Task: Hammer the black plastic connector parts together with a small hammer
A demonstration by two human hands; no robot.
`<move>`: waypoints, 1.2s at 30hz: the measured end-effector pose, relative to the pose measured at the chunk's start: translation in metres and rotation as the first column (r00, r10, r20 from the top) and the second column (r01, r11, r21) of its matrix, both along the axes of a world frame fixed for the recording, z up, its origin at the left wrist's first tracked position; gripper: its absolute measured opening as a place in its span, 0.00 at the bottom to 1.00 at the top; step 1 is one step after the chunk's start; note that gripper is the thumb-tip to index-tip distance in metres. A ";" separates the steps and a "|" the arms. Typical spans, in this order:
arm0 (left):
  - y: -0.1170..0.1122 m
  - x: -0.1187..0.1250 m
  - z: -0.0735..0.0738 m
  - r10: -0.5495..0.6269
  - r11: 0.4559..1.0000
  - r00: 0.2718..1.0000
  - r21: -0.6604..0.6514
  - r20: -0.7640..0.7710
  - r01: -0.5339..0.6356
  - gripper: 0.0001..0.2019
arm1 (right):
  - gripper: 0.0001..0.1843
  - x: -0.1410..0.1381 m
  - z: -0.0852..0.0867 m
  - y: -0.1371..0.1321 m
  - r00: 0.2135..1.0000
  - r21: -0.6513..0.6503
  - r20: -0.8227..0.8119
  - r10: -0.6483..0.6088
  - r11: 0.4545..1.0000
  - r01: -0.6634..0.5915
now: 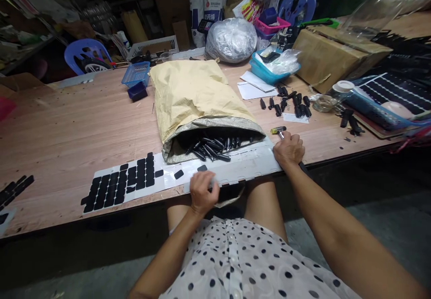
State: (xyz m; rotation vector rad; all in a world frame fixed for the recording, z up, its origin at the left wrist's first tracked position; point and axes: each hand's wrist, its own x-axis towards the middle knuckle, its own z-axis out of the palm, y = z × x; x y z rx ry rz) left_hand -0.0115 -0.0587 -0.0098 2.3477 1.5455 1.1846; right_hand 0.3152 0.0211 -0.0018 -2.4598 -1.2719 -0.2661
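My right hand (288, 150) is closed around a small hammer (279, 130) at the table's front edge. The hammer's head, yellow at one end, sticks out beyond my fingers, and a dark handle shows below the hand. My left hand (203, 192) is curled shut over the front edge of a grey-white board (249, 162); what it holds, if anything, is hidden. Between and beyond my hands a yellow woven sack (198, 92) lies with its mouth towards me. Shiny black tube-like parts (212, 148) spill from it onto the board. A small black rounded piece (202, 168) lies just beyond my left fingers.
Rows of black rounded pieces (112, 189) lie on a white sheet at left. Short black parts (299, 103) are scattered at right. Behind stand a blue basket (136, 73), a stuffed plastic bag (231, 41), a turquoise basket (274, 68) and a cardboard box (332, 59).
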 end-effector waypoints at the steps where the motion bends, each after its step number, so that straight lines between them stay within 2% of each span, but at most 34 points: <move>1: 0.016 -0.007 0.007 0.081 0.997 0.997 -0.016 0.016 -0.081 0.10 | 0.20 0.000 -0.001 0.000 1.000 0.003 0.001 0.001 1.000 -0.001; 3: 0.052 -0.022 0.017 0.235 0.970 0.972 -0.062 0.023 -0.234 0.11 | 0.20 0.001 -0.002 0.000 1.000 0.008 -0.003 0.005 1.000 -0.005; 5: 0.085 -0.035 0.022 0.324 0.938 0.946 -0.127 -0.009 -0.323 0.12 | 0.20 0.001 -0.002 0.001 1.000 0.016 -0.012 0.010 1.000 -0.010; 8: 0.120 -0.047 0.021 0.330 0.912 0.940 -0.225 -0.090 -0.342 0.11 | 0.20 0.002 -0.002 0.001 0.999 0.025 -0.034 0.023 0.999 -0.022; 11: 0.133 -0.051 0.021 0.324 0.881 0.935 -0.315 -0.143 -0.353 0.09 | 0.21 0.000 0.000 0.000 0.998 0.006 -0.055 0.024 1.000 -0.024; 14: 0.128 -0.056 0.027 0.361 0.874 0.926 -0.305 -0.111 -0.377 0.06 | 0.22 -0.003 0.005 0.000 0.998 -0.036 -0.066 0.005 0.999 -0.007; 17: 0.104 -0.056 0.032 0.354 0.909 0.935 -0.224 -0.026 -0.351 0.06 | 0.22 -0.005 0.007 0.000 0.998 -0.056 -0.064 -0.003 0.998 -0.001; 20: 0.071 -0.043 0.028 0.144 0.965 0.990 -0.221 0.003 -0.139 0.06 | 0.22 -0.004 0.005 0.001 0.999 -0.046 -0.050 0.000 0.999 -0.002; 22: 0.052 -0.028 0.020 -0.017 0.969 1.000 -0.246 -0.024 0.010 0.05 | 0.21 -0.002 0.003 0.001 0.999 -0.026 -0.039 0.002 1.000 -0.003; 24: 0.042 -0.014 0.011 -0.096 0.961 0.994 -0.265 -0.056 0.078 0.04 | 0.20 -0.002 0.000 0.001 1.000 -0.005 -0.031 0.004 1.000 -0.004; 28: 0.042 -0.004 0.001 -0.101 0.958 0.992 -0.275 -0.074 0.077 0.04 | 0.21 -0.001 0.001 0.000 0.998 -0.003 -0.055 0.005 1.000 -0.005; 33: 0.047 -0.004 0.000 -0.097 0.954 0.992 -0.291 -0.076 0.071 0.06 | 0.23 0.005 0.013 -0.002 0.985 -0.023 -0.174 -0.020 1.000 0.016; 36: 0.047 -0.004 0.001 -0.100 0.947 0.993 -0.311 -0.063 0.075 0.06 | 0.25 0.005 0.023 -0.011 0.966 0.062 -0.252 -0.062 0.995 0.080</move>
